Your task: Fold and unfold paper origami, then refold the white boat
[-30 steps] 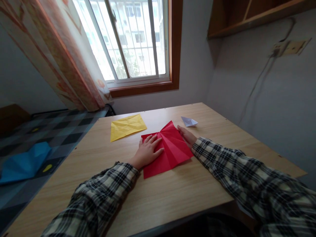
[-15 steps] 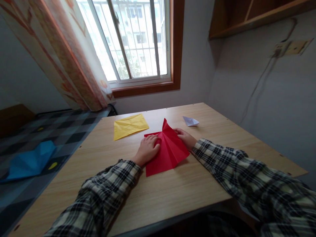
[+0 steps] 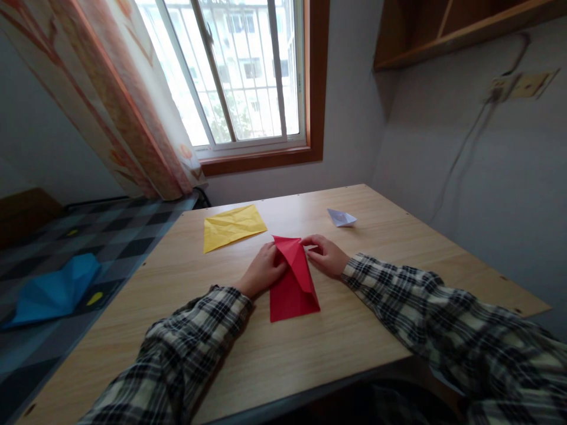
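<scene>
Here, red paper (image 3: 293, 277): folded narrow, lying flat at the middle of the wooden table (image 3: 354, 336).
Left hand (image 3: 262, 270): fingers curled, pressing the paper's left edge.
Right hand (image 3: 325, 255): pinching the paper's far right corner.
Yellow sheet (image 3: 233, 226): far left of the hands.
White folded paper (image 3: 341, 218): far right, apart.
Blue paper (image 3: 55, 290): left, off the table.

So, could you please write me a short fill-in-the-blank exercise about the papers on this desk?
1. Both hands, left hand and right hand, touch the folded paper coloured ____.
2. The yellow sheet lies flat on the ____ desk.
3. The small white folded paper lies nearest the person's ____ hand.

Missing words: red; wooden; right
</scene>
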Demonstrator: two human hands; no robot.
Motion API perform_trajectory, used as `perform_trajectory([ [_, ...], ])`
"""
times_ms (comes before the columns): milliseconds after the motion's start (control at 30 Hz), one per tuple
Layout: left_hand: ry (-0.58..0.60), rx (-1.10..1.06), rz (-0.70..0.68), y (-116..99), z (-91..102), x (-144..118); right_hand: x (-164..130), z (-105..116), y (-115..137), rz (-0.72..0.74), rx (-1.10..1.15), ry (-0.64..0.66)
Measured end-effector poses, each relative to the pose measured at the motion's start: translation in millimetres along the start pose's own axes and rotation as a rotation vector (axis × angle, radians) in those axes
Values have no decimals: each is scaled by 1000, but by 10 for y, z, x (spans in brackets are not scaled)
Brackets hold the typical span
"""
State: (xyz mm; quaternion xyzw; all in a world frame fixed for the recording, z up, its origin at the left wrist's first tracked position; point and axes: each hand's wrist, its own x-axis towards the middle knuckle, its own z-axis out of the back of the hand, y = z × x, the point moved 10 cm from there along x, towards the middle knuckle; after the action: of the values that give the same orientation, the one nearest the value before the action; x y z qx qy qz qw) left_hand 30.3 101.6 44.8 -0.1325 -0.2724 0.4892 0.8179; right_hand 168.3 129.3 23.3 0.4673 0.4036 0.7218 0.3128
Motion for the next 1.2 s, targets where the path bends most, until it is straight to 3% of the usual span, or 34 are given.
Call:
perform_trajectory([
  [167,-369,-304,342,578,288,-32,-13,-57,141,151,-221,62],
  [267,-471,-385,416,759,356,-66,-31,-115,224,218,-300,119],
  [500,-364,-411,367,673,243,-31,-75,-202,337,257,-345,187],
  [933,-353,-422,286,691,191,-2,-135,-333,339,324,-517,321],
  [1033,-331,-277,222,564,211,5,-142,-343,346,327,-536,330],
  [1200,-229,96,-18,88,165,-9,-156,-364,356,359,-572,336],
])
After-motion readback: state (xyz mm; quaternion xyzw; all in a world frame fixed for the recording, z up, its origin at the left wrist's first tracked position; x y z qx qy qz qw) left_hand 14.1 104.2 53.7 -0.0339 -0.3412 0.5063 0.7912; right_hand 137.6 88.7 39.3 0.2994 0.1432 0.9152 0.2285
